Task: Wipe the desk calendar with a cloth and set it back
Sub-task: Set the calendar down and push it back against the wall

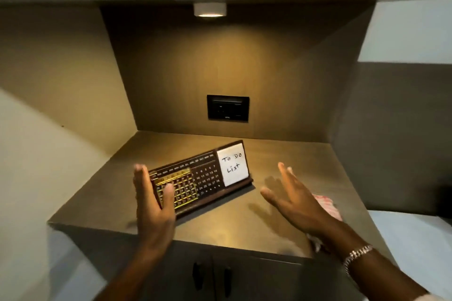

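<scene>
Head view: your left hand (152,205) is spread open and empty, fingertips at the near-left end of the desk calendar (199,177), while your right hand (292,197), also open and empty, hovers apart from its far-right end. The calendar stands on the counter (281,154), long axis running near-left to far-right between your 2 palms. A cloth (327,205) lies under your right wrist, so the left is nearer the calendar
</scene>
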Action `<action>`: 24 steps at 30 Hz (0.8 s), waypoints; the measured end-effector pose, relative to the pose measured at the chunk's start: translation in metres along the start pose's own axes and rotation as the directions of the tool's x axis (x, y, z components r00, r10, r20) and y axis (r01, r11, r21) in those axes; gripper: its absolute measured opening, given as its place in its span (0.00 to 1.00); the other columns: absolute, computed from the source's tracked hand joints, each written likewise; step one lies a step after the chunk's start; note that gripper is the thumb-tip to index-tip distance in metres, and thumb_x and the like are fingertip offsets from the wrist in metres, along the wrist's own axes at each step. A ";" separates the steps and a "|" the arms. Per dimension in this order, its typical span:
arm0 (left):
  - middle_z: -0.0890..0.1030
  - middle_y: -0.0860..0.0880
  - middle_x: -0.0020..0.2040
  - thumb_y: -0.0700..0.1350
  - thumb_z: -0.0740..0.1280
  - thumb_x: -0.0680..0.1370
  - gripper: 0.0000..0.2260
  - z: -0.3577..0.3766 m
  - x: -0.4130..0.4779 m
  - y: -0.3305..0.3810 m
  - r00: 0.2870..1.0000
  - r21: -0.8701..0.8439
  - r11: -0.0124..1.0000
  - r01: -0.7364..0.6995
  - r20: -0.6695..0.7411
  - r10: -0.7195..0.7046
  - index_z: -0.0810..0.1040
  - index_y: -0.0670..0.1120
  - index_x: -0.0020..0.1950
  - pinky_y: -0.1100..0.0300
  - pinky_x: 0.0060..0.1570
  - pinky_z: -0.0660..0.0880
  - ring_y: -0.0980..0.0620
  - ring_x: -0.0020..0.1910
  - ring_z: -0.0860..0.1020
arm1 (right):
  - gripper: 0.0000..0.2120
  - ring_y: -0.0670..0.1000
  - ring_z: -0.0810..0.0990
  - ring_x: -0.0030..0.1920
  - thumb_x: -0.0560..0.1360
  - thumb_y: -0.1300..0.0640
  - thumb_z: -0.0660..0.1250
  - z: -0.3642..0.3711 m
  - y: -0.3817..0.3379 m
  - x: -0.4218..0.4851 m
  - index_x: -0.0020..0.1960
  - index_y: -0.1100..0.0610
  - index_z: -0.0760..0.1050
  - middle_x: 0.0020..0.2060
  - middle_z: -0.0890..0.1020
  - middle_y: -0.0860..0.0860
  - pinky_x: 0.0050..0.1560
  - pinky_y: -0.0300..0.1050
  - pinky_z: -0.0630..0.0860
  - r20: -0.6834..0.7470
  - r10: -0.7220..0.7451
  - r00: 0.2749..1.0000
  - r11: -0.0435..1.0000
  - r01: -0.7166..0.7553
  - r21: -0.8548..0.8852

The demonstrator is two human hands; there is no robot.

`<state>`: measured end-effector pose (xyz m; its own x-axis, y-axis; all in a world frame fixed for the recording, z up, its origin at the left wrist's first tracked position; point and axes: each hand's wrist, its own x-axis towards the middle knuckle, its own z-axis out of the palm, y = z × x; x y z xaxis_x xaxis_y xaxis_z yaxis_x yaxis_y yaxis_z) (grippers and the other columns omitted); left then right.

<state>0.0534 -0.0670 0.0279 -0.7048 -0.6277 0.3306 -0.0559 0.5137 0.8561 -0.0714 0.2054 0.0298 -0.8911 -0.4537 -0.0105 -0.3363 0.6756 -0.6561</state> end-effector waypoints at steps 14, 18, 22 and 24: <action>0.78 0.44 0.64 0.69 0.48 0.73 0.34 0.030 0.084 -0.039 0.878 -0.360 0.811 0.461 0.320 -0.357 0.73 0.49 0.68 0.46 0.68 0.67 0.44 0.64 0.75 | 0.29 0.42 0.83 0.54 0.66 0.24 0.58 0.042 -0.029 0.105 0.52 0.42 0.82 0.50 0.87 0.41 0.50 0.39 0.75 -0.063 0.218 0.974 0.729 -0.119 0.674; 0.77 0.49 0.61 0.67 0.51 0.72 0.22 0.054 0.159 -0.027 0.866 -0.382 0.824 0.418 0.440 -0.236 0.75 0.57 0.54 0.55 0.64 0.65 0.49 0.62 0.74 | 0.35 0.43 0.81 0.56 0.58 0.17 0.59 0.033 -0.033 0.138 0.51 0.40 0.81 0.52 0.86 0.41 0.54 0.43 0.75 -0.166 0.293 0.942 0.726 -0.106 0.679; 0.80 0.44 0.61 0.66 0.52 0.72 0.25 0.088 0.210 -0.040 0.837 -0.364 0.841 0.399 0.520 -0.171 0.77 0.53 0.57 0.48 0.67 0.68 0.44 0.63 0.76 | 0.43 0.46 0.83 0.55 0.58 0.17 0.59 0.036 -0.028 0.167 0.58 0.46 0.80 0.50 0.86 0.41 0.60 0.49 0.76 -0.240 0.381 0.893 0.727 -0.130 0.674; 0.80 0.43 0.63 0.65 0.52 0.73 0.30 0.105 0.225 -0.053 0.800 -0.352 0.835 0.422 0.578 -0.161 0.77 0.48 0.63 0.43 0.70 0.66 0.43 0.65 0.76 | 0.45 0.46 0.83 0.54 0.59 0.17 0.58 0.039 -0.022 0.179 0.61 0.48 0.80 0.48 0.86 0.39 0.58 0.48 0.77 -0.256 0.414 0.874 0.721 -0.142 0.679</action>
<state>-0.1766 -0.1742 0.0149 -0.9637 -0.2465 -0.1027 -0.0954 -0.0416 0.9946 -0.2117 0.0865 0.0129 -0.9957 0.0320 -0.0871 0.0911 0.1570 -0.9834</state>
